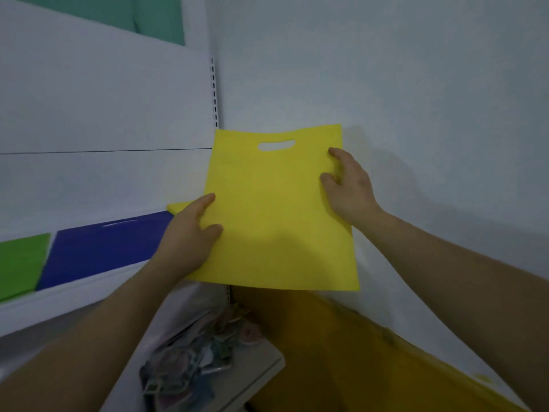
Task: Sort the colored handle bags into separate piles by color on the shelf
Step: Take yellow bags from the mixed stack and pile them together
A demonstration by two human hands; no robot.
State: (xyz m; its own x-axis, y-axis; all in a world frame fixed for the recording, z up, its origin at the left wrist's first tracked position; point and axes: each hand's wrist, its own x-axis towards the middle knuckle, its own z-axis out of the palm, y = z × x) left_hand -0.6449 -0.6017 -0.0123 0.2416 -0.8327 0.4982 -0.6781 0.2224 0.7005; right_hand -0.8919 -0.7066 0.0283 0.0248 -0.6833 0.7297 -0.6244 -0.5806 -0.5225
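Observation:
A flat yellow handle bag [276, 209] with an oval cut-out handle at its far end hangs in front of me, above the right end of the white shelf [74, 301]. My left hand [190, 233] grips its left edge, thumb on top. My right hand [350, 185] grips its right edge with curled fingers. A corner of another yellow bag [176, 207] lies on the shelf beneath it. To the left lie a blue bag pile [104, 251] and a green bag pile [20, 263].
A white wall [416, 84] closes the corner on the right, and a slotted shelf upright [214, 93] runs up the corner. Below the shelf a lower ledge holds patterned packets [202, 355]. A yellow floor strip [341, 367] lies at the bottom right.

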